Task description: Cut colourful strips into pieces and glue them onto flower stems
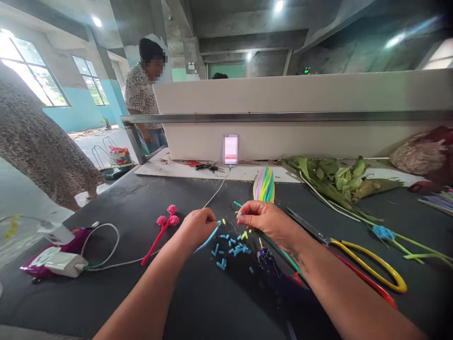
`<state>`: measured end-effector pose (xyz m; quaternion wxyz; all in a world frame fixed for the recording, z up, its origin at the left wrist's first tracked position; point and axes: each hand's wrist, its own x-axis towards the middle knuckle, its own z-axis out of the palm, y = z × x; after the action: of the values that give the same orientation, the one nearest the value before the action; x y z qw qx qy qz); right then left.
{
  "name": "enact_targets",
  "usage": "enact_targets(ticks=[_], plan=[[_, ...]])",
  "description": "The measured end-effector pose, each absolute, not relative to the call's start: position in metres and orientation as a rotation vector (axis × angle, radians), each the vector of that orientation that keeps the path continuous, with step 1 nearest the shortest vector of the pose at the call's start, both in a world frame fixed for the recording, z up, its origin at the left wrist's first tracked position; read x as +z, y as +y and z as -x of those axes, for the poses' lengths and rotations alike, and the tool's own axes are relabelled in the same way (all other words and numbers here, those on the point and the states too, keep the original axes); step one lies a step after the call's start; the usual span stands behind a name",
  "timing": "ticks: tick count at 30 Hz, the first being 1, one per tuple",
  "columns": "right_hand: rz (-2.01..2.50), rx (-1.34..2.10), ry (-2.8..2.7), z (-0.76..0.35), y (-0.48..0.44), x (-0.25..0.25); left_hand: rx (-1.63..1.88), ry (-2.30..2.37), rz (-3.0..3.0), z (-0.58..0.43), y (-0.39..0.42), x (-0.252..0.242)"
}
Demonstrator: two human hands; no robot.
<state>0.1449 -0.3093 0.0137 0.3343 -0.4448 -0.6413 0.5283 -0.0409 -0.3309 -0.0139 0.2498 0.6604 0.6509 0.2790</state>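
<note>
My left hand (198, 231) pinches a light-blue pipe cleaner (208, 240), which trails down toward the table. My right hand (260, 218) is closed at the fingertips on a small light-blue piece (240, 214), mostly hidden by the fingers. Below and between the hands lie several short cut blue pieces (239, 249) and a few yellow-green pieces (245, 234). Under my right wrist is a dark glue gun (268, 262), its nozzle pointing up toward the pieces. Large scissors (371, 259) with yellow and red handles lie beside my right forearm.
Pink-tipped red pipe-cleaner flowers (162, 231) and white chargers on a power strip (67, 262) are at left. Behind stand a pipe-cleaner bundle (264, 185), a lit phone (230, 150), keys (209, 167) and green leaves (332, 179). One person (143, 89) stands beyond the table.
</note>
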Motion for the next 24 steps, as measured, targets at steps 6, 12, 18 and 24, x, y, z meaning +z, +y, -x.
enact_targets(ticks=[6, 12, 18, 24], plan=[[1.182, 1.274, -1.704, -0.158, -0.303, 0.015, 0.432, 1.908, -2.055, 0.046, -0.32, -0.038], [1.279, 1.187, -1.75, -0.154, -0.31, 0.02, 0.531, 1.888, -1.998, 0.043, -0.318, -0.038], [1.29, 1.18, -1.744, -0.142, -0.316, 0.009, 0.961, 1.408, -1.433, 0.044, -0.329, -0.022], [1.318, 1.09, -1.742, -0.12, -0.332, 0.008, 1.183, 0.911, -0.966, 0.034, -0.341, -0.007]])
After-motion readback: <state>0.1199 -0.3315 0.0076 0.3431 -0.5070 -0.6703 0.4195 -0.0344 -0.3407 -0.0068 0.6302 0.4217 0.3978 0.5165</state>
